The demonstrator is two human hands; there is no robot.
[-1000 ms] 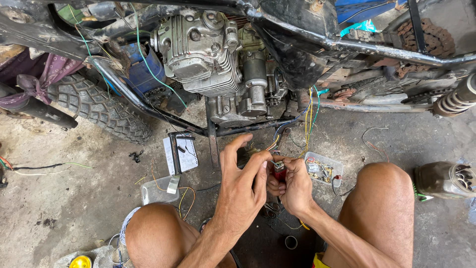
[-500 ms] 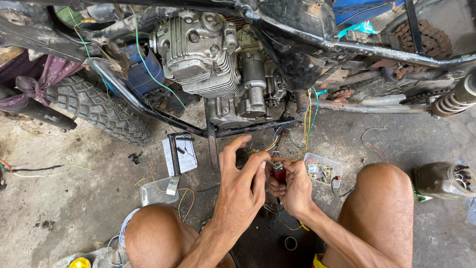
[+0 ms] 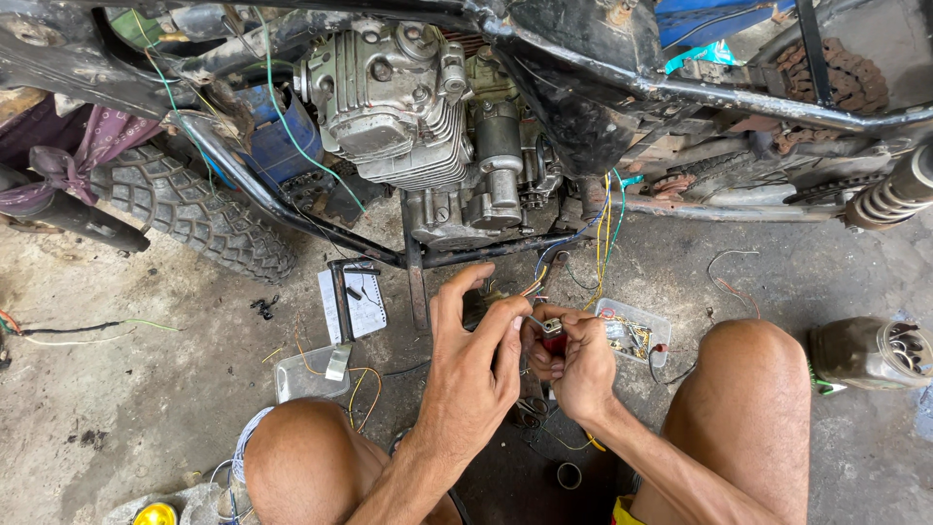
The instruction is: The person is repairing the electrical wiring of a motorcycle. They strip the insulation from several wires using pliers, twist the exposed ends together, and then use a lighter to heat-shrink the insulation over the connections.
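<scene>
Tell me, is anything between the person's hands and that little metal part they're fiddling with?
Nothing visible. Both the left hand and the right hand already pinch the small metal connector directly, with coloured wires trailing up to the motorcycle engine behind, not across the grip.

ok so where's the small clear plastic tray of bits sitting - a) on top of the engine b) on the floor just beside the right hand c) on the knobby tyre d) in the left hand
b - the clear plastic tray lies on the concrete floor right next to the right hand, between it and the bare knee, below the hanging coloured wires.
</scene>
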